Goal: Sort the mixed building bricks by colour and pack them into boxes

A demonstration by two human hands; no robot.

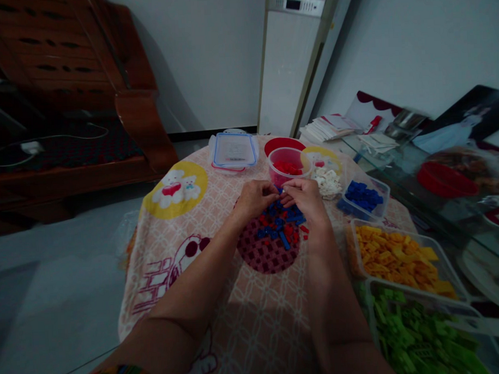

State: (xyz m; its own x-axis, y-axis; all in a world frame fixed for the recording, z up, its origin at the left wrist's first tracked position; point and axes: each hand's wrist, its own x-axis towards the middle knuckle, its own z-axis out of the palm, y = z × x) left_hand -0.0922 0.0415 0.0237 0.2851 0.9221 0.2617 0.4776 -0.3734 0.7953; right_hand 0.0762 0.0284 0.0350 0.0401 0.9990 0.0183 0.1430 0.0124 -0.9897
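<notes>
My left hand [256,199] and my right hand [303,196] meet above the middle of the table, thumbs and fingers pinched. Between the fingertips shows a small blue building brick [279,190], mostly hidden, so I cannot tell whether it is one piece or two. Below my hands lies a loose pile of blue and red building bricks [279,225] on a dark round patch of the tablecloth [262,317]. Just behind my fingers stands a clear round tub [280,178] with red bricks in it.
On the right are boxes of blue bricks [362,196], yellow bricks [393,253] and green bricks [422,333]. White pieces [327,182] are heaped behind my right hand. Lidded containers [234,149] sit at the back. A glass table [400,176] adjoins on the right; a wooden sofa [138,120] stands left.
</notes>
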